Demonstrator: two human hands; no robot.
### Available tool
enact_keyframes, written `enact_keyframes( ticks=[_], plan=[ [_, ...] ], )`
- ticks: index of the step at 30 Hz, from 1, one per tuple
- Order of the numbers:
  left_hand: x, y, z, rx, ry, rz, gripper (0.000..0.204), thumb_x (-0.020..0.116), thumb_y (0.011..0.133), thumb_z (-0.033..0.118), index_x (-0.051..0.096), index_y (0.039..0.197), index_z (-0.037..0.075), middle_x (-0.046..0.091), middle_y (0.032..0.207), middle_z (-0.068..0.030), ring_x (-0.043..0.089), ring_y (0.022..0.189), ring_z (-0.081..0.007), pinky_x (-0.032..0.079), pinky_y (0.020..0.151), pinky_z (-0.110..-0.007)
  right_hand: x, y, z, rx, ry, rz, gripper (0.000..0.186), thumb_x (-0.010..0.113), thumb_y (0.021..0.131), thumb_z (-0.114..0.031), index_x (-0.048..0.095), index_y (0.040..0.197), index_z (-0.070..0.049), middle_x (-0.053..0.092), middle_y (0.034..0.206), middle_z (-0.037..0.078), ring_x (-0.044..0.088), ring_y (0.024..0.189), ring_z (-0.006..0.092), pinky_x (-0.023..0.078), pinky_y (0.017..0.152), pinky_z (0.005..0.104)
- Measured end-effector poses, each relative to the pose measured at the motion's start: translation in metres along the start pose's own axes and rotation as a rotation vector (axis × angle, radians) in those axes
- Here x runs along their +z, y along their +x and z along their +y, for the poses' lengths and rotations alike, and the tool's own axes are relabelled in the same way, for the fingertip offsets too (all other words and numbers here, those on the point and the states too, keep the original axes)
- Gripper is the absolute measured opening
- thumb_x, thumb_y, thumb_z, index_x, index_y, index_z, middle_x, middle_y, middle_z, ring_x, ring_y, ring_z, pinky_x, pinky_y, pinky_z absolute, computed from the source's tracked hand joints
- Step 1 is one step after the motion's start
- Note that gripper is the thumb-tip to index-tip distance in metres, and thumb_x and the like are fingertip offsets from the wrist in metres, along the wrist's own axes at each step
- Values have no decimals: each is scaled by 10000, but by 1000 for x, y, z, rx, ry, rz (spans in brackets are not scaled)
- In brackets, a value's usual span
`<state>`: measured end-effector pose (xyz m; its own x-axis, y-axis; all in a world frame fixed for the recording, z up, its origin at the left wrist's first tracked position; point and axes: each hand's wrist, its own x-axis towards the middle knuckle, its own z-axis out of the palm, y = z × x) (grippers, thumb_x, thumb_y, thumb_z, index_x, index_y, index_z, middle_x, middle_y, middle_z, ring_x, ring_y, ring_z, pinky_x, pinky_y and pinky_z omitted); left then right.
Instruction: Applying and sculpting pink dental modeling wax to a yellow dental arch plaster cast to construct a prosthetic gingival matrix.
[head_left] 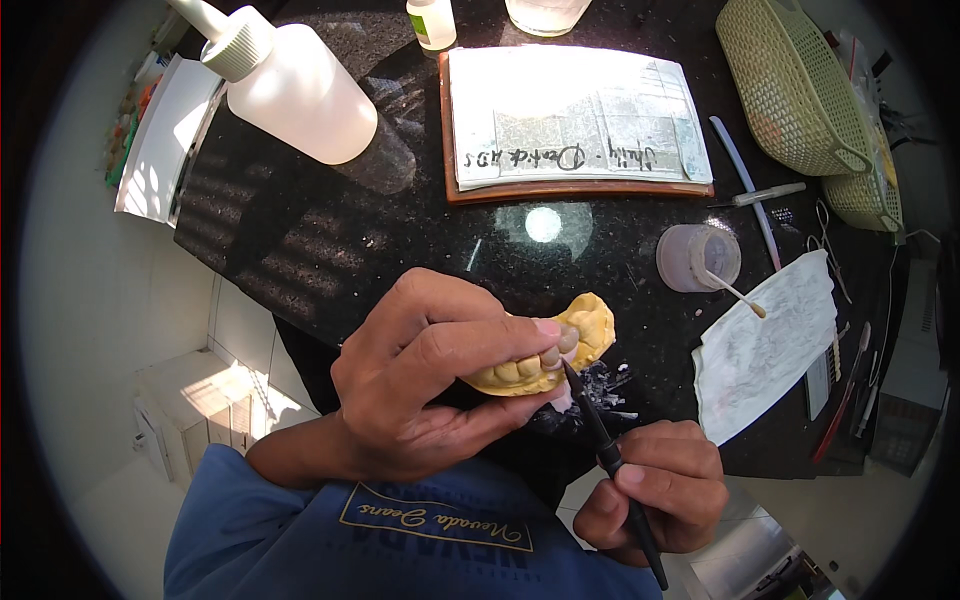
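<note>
Curved yellow plaster-like dental model (595, 325) is pinched in the left grip (415, 370), right end poking out; right grip (672, 485) is curled snugly round a slim black pen-shaped tool (608, 453).

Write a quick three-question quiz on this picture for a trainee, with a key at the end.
1. Which hand holds the yellow dental model, and which the black pen-shaped tool?
2. True or false: the cotton swab lies flat on the counter.
3. Which thing stands at the upper left of the picture? A: woven-look basket; B: bottle with a ribbed cap; C: white cloth.

Key:
1. Left hand, model; right hand, tool.
2. False: the swab leans out of a small cup.
3. B.
</note>
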<state>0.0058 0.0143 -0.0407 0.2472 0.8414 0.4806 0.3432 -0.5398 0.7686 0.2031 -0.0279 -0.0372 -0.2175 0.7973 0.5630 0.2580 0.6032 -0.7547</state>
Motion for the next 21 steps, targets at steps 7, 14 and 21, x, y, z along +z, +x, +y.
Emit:
enact_keyframes(
  ticks=[7,14,21],
  plan=[
    [1,0,1,-1,9,0,489,841,607,-8,611,1037,37,544,926,-86,567,800,-171,488,685,-274,0,1,-3,12,-35,13,274,605,726,5,510,982,-22,527,806,102,494,562,136,434,492,241],
    [2,1,0,8,-5,62,501,858,577,9,646,1029,52,577,884,-72,588,749,-155,495,623,-263,0,2,-5,38,-54,-2,272,612,725,1,513,976,-37,533,810,97,507,586,150,441,538,248],
    [0,1,1,5,-6,-9,504,840,596,-15,605,1038,35,546,935,-91,570,805,-175,490,689,-274,0,0,-3,30,-24,7,272,609,732,2,508,983,-25,529,812,104,499,541,136,424,477,236]
  ],
)
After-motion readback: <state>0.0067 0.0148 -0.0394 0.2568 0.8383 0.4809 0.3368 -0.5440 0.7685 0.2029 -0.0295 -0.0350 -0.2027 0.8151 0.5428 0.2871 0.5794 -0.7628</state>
